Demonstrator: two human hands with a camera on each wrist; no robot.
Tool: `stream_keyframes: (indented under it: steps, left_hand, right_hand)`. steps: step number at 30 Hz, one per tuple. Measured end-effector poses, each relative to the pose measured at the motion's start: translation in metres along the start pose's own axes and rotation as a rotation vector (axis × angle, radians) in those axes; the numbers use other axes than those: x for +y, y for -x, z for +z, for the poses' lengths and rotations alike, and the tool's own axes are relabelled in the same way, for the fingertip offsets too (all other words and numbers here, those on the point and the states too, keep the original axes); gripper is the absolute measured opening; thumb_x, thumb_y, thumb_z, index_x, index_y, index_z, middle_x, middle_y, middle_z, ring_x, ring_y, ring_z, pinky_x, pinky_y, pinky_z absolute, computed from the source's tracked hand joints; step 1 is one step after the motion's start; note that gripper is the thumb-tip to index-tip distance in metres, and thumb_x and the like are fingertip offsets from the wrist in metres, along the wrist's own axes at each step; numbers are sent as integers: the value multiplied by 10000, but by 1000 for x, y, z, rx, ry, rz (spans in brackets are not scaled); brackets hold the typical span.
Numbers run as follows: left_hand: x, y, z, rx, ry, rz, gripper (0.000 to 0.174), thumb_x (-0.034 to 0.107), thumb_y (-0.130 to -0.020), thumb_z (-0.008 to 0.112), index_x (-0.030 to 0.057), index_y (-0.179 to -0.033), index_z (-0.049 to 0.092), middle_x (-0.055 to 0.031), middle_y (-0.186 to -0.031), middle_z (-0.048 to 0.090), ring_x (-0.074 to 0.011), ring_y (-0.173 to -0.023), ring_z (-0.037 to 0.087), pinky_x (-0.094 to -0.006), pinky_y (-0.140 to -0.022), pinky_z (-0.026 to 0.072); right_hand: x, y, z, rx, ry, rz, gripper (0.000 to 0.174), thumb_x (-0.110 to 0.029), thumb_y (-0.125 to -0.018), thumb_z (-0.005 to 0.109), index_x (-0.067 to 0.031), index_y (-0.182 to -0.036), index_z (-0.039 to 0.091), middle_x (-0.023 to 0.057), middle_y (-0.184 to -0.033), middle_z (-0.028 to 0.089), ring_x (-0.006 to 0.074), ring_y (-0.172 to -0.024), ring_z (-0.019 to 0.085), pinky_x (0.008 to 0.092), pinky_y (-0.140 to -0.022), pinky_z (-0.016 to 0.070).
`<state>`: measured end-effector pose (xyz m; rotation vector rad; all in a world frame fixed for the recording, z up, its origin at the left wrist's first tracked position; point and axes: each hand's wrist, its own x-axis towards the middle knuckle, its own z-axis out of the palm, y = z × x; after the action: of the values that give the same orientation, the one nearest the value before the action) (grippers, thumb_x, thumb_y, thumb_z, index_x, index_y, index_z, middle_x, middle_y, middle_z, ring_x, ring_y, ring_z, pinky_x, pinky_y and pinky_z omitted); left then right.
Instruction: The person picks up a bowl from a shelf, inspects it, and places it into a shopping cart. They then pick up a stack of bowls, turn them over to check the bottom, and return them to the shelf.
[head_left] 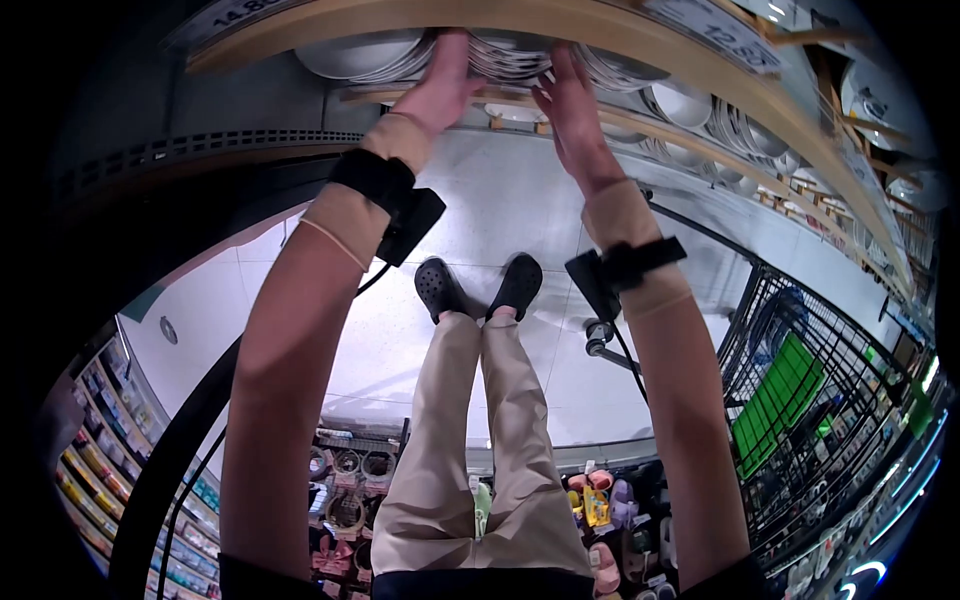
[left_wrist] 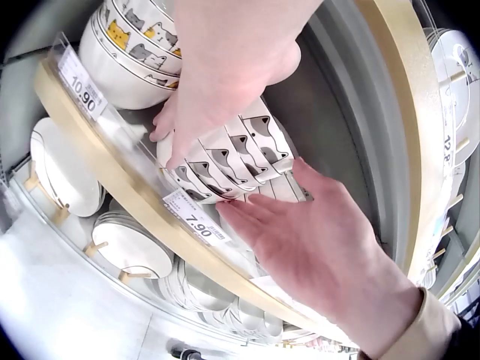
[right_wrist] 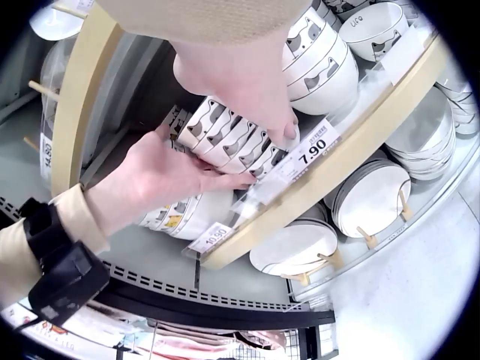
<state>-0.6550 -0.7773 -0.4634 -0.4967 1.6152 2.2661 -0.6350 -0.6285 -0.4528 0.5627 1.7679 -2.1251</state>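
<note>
Left hand and right hand both clasp the stack of cat bowls, lying sideways on the shelf; uneven squeezing could let the nested bowls slip apart; they might chip.

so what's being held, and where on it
The stack of cat bowls, clasped between both hands: left hand curls over one side, right hand presses flat against the other.
</note>
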Motion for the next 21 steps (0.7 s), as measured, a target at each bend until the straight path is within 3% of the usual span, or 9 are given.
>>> stream_keyframes:
  steps: [4,7,11,14,20,21]
  left_hand:
    - [5,-1,6,21,9,-35,732,640,-923,352,200,-1485,189,-16,-1525,245,-239,-1378,264,-518,-1068,294]
    - [5,-2,11,96,32,11,651,550,-951,411,108,-1417,305,-93,-1451,322,-311,-1328,317,-595,-1027,314]
    - [4,-9,8,62,12,0,629,537,-954,416,106,-1404,330,-94,-1451,324,-303,-1337,303,-619,-1024,301]
    - [1,-17,5,93,13,1,628,531,-953,422,108,-1408,328,-96,-1455,321,-305,-1347,284,-639,-1019,290]
    - [-7,-20,1,81,-7,52,628,527,-954,422,123,-1424,314,-90,-1483,286,-311,-1370,248,-651,-1026,273]
    - [-5,-16,2,70,-4,59,629,530,-953,421,127,-1424,313,-87,-1490,274,-311,-1373,241,-652,-1029,270]
  right_hand:
    - [-8,-13,-4,-224,-104,56,536,-479,-983,408,-173,-1418,347,-29,-1397,380,157,-1215,380,339,-1043,310]
    - [-10,-14,-1,-201,-86,40,547,-466,-988,388,-152,-1431,325,-7,-1452,341,189,-1287,348,378,-1078,279]
    - [-3,-26,-9,-271,-14,9,556,-462,-986,383,-139,-1434,319,11,-1484,313,215,-1338,307,405,-1101,250]
    - [-9,-17,-3,-168,38,25,567,-463,-969,398,-133,-1425,335,16,-1471,336,208,-1336,306,425,-1094,245]
    - [3,-25,2,-227,-35,-53,564,-479,-940,422,-150,-1397,380,6,-1441,380,185,-1344,286,432,-1090,211]
    - [1,-22,2,-246,-61,-91,642,-492,-927,463,-97,-1415,327,53,-1441,372,203,-1337,299,408,-1092,223]
